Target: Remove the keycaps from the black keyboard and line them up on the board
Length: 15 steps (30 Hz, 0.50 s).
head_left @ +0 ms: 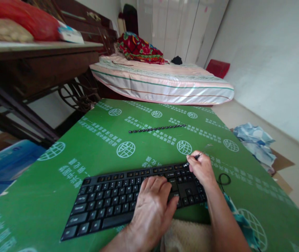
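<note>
While the left hand (153,203) rests open and palm down on the keyboard (112,199), with its thumb apart from the fingers, I see nothing gripped in it; it seems to serve as a weight, so that the board does not slide. The right hand (202,169) is closed in a pinch on a thin tool (187,163), whose tip is at the far row of keys, near its right end. Whether this tip touches anything, I cannot tell. The keyboard lies at a slant on the green surface (86,154). In its far row there are brownish spots, and it seems to me that the caps are missing there; behind lies a line of small dark pieces (156,129), which may be these caps. For good work, I think the tool should be moved with little force, because the small sockets could be scratched. The left hand would do better to press evenly, without bending the board. Also the line of pieces should not be disturbed, so that its order is not lost.
</note>
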Each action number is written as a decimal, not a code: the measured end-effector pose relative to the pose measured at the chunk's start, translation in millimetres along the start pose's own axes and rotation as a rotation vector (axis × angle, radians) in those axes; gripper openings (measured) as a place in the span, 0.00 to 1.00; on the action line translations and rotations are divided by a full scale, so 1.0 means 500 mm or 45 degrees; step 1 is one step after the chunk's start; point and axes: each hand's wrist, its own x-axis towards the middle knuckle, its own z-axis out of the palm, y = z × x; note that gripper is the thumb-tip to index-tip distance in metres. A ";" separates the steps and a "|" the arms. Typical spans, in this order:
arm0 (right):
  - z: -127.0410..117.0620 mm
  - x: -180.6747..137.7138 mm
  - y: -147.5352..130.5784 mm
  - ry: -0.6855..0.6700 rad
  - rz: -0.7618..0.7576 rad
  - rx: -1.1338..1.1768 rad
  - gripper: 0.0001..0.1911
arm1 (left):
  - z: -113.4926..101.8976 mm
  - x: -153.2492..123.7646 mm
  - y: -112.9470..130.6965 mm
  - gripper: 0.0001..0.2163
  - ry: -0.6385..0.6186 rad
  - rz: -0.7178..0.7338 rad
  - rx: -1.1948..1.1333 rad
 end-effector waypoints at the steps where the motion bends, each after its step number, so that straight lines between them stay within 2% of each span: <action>1: 0.000 0.002 0.001 -0.003 -0.012 -0.021 0.14 | 0.000 0.030 0.012 0.07 -0.033 0.001 -0.008; 4: 0.001 0.008 0.010 0.003 -0.066 -0.043 0.13 | 0.023 0.124 0.040 0.10 -0.218 -0.060 -0.060; 6: 0.001 0.011 0.017 0.015 -0.102 -0.025 0.13 | 0.051 0.170 0.044 0.10 -0.408 -0.189 -0.122; 7: 0.002 0.012 0.019 0.024 -0.116 -0.018 0.13 | 0.064 0.184 0.041 0.09 -0.439 -0.206 -0.138; 10: 0.002 0.012 0.021 0.048 -0.130 -0.022 0.13 | 0.090 0.198 0.019 0.08 -0.474 -0.162 -0.203; 15: 0.004 0.008 0.012 0.049 -0.107 -0.031 0.15 | 0.092 0.187 -0.009 0.08 -0.492 -0.051 -0.296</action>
